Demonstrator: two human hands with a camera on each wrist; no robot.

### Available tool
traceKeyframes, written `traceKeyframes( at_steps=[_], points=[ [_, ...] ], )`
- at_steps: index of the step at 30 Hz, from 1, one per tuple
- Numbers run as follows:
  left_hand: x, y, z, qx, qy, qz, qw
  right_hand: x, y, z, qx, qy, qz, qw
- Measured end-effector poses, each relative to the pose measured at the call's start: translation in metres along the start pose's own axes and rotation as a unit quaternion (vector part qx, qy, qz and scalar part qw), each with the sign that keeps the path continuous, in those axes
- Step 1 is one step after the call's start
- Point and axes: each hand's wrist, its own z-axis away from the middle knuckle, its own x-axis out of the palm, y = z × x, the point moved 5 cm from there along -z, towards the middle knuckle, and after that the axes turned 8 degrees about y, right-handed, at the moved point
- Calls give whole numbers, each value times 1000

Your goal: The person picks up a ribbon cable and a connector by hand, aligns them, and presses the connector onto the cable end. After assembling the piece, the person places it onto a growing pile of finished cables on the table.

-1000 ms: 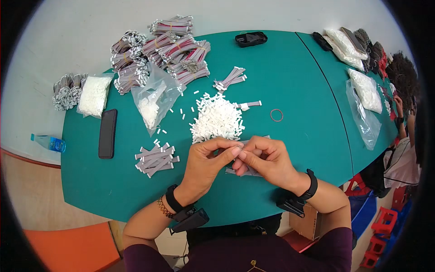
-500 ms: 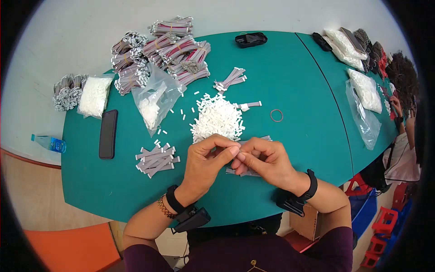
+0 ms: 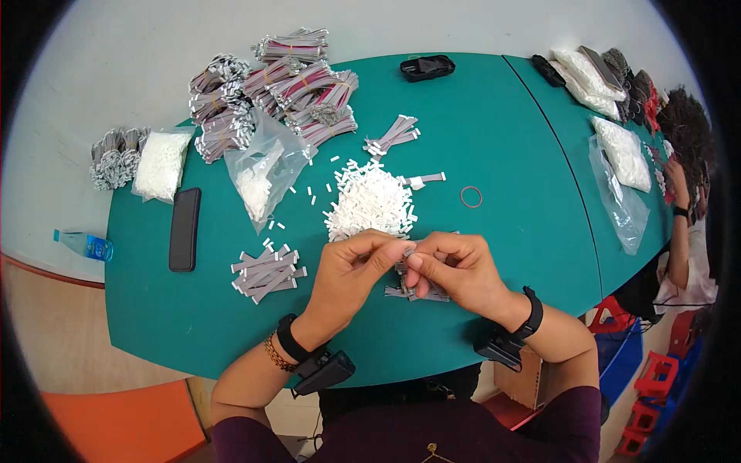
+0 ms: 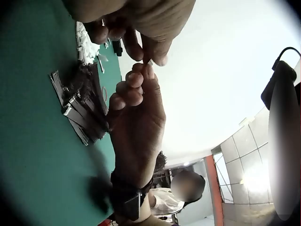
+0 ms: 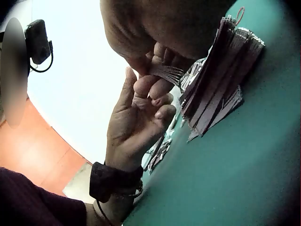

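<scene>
My left hand (image 3: 340,285) and right hand (image 3: 467,274) meet fingertip to fingertip above the table's near side. The right thumb and fingers pinch a grey ribbon cable (image 5: 167,73), its thin wires fanning out past the fingers. Between the left thumb and forefinger sits a small white connector housing (image 4: 150,61), mostly hidden by the fingertips. Beneath the hands lies a stack of grey ribbon cables (image 5: 216,84), partly covered in the head view. Just beyond is a heap of white connector housings (image 3: 370,201).
Left of the hands lies a pile of cables with white ends (image 3: 268,272); a phone (image 3: 184,230) and water bottle (image 3: 83,244) are farther left. Bundled cables (image 3: 297,81) and an opened plastic bag (image 3: 262,174) lie behind. A red rubber band (image 3: 471,197) lies right of the heap.
The fingertips have parted slightly, and a small grey bit now shows between them. The right hand has shifted slightly right. At the far right, another person's arm has moved.
</scene>
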Motion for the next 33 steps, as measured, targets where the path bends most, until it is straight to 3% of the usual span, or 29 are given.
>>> traceKeyframes(
  at_steps=[9,18,21,24,27,30,33],
  points=[
    [-5,-5,0,76,16,-79,994,4,2,4,16,5,12,1000],
    [-2,-6,-1,63,15,-52,997,2,-3,5,-29,9,28,999],
    [-11,8,-7,69,18,-112,991,0,-6,5,-25,17,16,999],
    [-38,13,-21,95,94,-157,978,-2,-9,5,-30,23,19,999],
    [-44,21,-25,126,59,-408,902,-5,-10,3,-36,25,24,999],
    [-34,4,-25,235,21,-455,859,-5,-10,3,-34,25,22,999],
    [-22,1,-22,287,28,-492,822,-5,-9,3,-34,23,16,999]
  ],
)
